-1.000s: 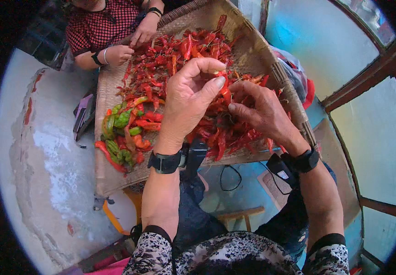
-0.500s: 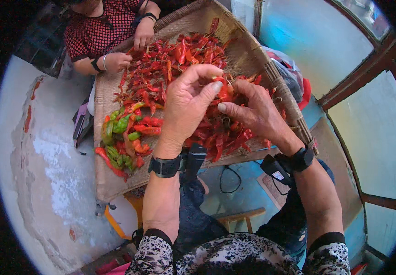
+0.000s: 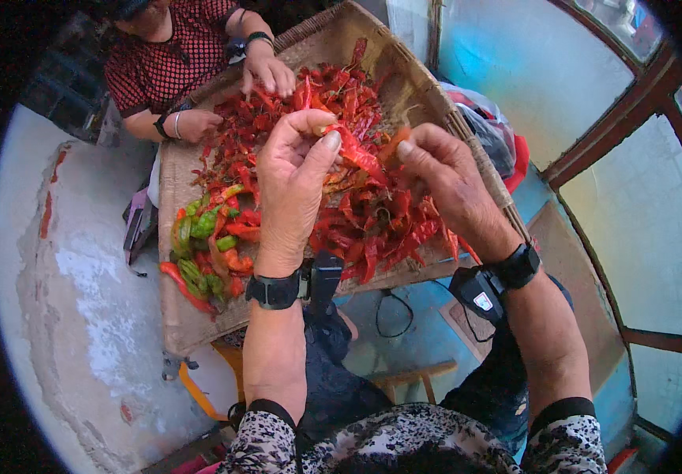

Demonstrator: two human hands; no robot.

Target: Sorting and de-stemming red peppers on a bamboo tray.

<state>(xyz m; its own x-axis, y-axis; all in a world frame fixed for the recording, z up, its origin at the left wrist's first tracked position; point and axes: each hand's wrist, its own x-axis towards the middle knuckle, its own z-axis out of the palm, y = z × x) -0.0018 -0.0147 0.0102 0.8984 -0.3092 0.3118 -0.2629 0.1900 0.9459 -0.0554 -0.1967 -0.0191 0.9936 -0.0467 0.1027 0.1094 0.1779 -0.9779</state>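
Observation:
A red chili pepper (image 3: 356, 156) is pinched at its stem end between the thumb and forefinger of my left hand (image 3: 289, 186), above the heap. Close by on the right, the closed fingertips of my right hand (image 3: 451, 182) hold a blurred orange-brown piece (image 3: 393, 145), which looks like a bit of pepper; I cannot tell whether it is still joined to the red one. Under both hands, a heap of red chili peppers (image 3: 376, 225) fills much of the woven tray (image 3: 199, 324). Green and red peppers (image 3: 199, 229) lie together at its left side.
Across the tray sits a person in a red-and-black patterned top (image 3: 175, 67), one hand (image 3: 270, 75) over the peppers, the other at the tray's left edge. Plastic bags (image 3: 483, 126) rest beyond the right rim. Framed window panes (image 3: 633, 221) stand at right, a worn pale wall (image 3: 96, 300) at left.
My hands have moved slightly apart, showing more of the red pepper between them. The other person's farther-right hand has lifted and spread over the heap. The whole view has shifted a little.

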